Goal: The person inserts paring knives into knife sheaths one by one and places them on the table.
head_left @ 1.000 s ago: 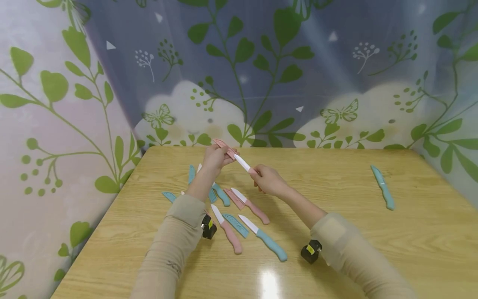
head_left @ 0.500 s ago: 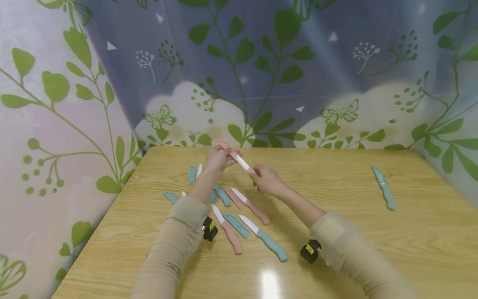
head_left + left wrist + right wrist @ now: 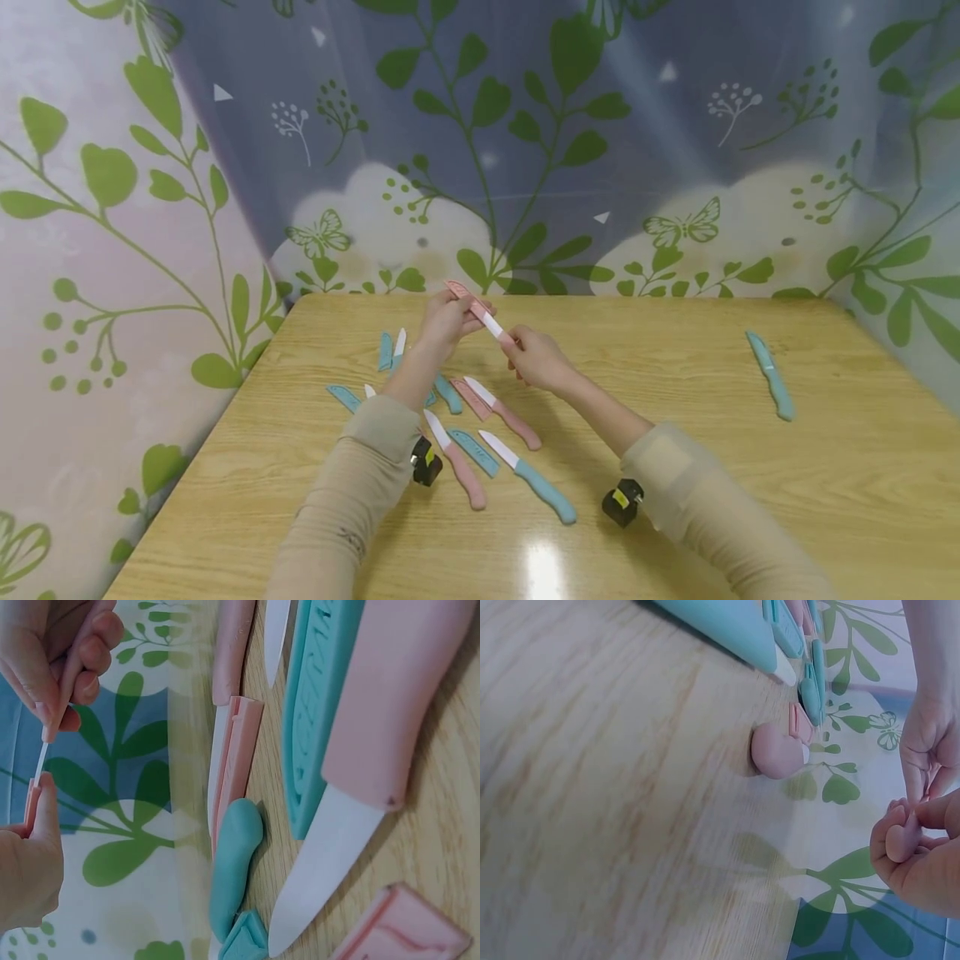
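My left hand point(image 3: 444, 322) pinches a pink knife sheath point(image 3: 459, 291) above the far part of the table. The white blade point(image 3: 491, 324) of a pink-handled knife runs partly into that sheath, with a short stretch of blade still showing. My right hand point(image 3: 538, 358) grips the knife's pink handle point(image 3: 70, 682), which shows between the fingers in the left wrist view. In the right wrist view the rounded handle end point(image 3: 904, 841) pokes out of the right fist. Sheath and knife are in one slanting line, raised over the tabletop.
Below the hands lie a pink knife point(image 3: 465, 475), another pink knife point(image 3: 516, 423) beside a pink sheath point(image 3: 470, 398), a blue knife point(image 3: 546, 492) and a blue sheath point(image 3: 474, 452). More blue knives and sheaths point(image 3: 343, 397) lie partly behind the left arm. A sheathed blue knife point(image 3: 770, 377) rests far right.
My left hand has moved a little right with the pink sheath, toward the right hand. Less of the white blade shows now. The right hand has stayed nearly still.
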`<action>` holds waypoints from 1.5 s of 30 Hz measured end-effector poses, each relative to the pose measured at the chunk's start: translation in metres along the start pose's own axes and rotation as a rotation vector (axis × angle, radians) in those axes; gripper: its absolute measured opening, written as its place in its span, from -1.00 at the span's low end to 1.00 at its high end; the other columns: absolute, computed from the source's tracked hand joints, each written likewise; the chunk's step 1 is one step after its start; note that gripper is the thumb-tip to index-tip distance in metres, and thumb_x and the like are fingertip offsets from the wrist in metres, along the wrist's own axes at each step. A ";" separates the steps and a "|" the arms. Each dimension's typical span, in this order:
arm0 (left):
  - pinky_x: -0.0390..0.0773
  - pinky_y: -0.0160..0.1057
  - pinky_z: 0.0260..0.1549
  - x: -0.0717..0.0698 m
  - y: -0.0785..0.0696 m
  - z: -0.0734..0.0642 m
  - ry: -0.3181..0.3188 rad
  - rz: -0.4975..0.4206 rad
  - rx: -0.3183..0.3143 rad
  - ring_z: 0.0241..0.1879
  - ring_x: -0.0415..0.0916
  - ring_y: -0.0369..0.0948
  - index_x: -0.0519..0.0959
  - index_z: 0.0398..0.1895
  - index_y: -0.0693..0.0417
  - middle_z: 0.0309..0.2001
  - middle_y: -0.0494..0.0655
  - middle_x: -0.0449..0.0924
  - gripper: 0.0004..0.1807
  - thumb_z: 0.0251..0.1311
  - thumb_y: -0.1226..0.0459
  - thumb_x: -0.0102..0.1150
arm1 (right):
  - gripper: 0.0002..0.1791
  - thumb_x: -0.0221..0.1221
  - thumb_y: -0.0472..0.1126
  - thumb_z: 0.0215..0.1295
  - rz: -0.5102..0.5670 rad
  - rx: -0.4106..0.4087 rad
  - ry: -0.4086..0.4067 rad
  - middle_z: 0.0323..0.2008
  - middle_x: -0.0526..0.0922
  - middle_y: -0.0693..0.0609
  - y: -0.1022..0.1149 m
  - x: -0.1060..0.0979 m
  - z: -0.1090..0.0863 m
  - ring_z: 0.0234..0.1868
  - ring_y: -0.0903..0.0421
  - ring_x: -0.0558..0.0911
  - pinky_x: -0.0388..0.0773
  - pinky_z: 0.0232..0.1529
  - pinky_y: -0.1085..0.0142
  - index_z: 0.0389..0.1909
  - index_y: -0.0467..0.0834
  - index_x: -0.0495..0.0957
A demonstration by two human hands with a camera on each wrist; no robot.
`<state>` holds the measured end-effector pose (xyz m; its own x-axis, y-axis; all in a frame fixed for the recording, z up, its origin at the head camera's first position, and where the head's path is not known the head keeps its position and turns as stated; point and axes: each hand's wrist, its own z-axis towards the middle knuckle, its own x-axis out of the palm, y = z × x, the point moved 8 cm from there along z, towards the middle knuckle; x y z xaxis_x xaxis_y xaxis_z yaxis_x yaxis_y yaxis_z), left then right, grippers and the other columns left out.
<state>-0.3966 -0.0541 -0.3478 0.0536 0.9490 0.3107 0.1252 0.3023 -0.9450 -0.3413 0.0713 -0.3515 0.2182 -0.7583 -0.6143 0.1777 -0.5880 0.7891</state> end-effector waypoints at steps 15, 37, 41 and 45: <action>0.55 -0.29 -0.17 0.000 0.002 -0.001 -0.018 -0.006 -0.021 0.02 0.47 0.10 0.12 0.26 0.50 0.02 0.41 0.43 -0.55 0.39 0.41 -0.19 | -0.71 -0.11 -0.14 0.46 0.000 -0.004 -0.007 -0.40 0.53 -0.25 0.000 -0.001 0.000 -0.66 0.17 0.38 0.30 -0.69 0.41 -0.13 -0.32 0.41; 0.56 -0.30 -0.18 0.009 0.004 -0.007 0.026 0.023 -0.034 0.00 0.48 0.10 0.18 0.21 0.49 -0.01 0.38 0.45 -0.61 0.39 0.42 -0.21 | -0.72 -0.10 -0.16 0.46 -0.020 -0.009 -0.027 -0.46 0.52 -0.16 0.001 -0.005 0.003 -0.63 0.15 0.41 0.37 -0.65 0.40 -0.11 -0.31 0.42; 0.56 -0.31 -0.19 0.010 0.005 -0.006 0.022 0.008 -0.037 0.01 0.48 0.11 0.16 0.22 0.50 -0.01 0.40 0.44 -0.60 0.39 0.42 -0.21 | -0.71 -0.11 -0.16 0.46 -0.012 -0.007 -0.029 -0.45 0.52 -0.17 0.000 -0.005 0.004 -0.63 0.15 0.41 0.37 -0.65 0.39 -0.11 -0.32 0.42; 0.56 -0.31 -0.19 0.014 0.009 -0.007 0.035 0.003 -0.056 0.02 0.47 0.11 0.17 0.22 0.49 0.00 0.40 0.44 -0.60 0.39 0.43 -0.21 | -0.69 -0.12 -0.14 0.46 0.010 -0.002 -0.028 -0.41 0.53 -0.22 -0.002 -0.005 0.004 -0.63 0.16 0.41 0.37 -0.65 0.40 -0.10 -0.33 0.41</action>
<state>-0.3880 -0.0393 -0.3509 0.0882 0.9459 0.3122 0.1799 0.2932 -0.9390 -0.3464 0.0755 -0.3501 0.1927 -0.7716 -0.6063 0.1776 -0.5802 0.7949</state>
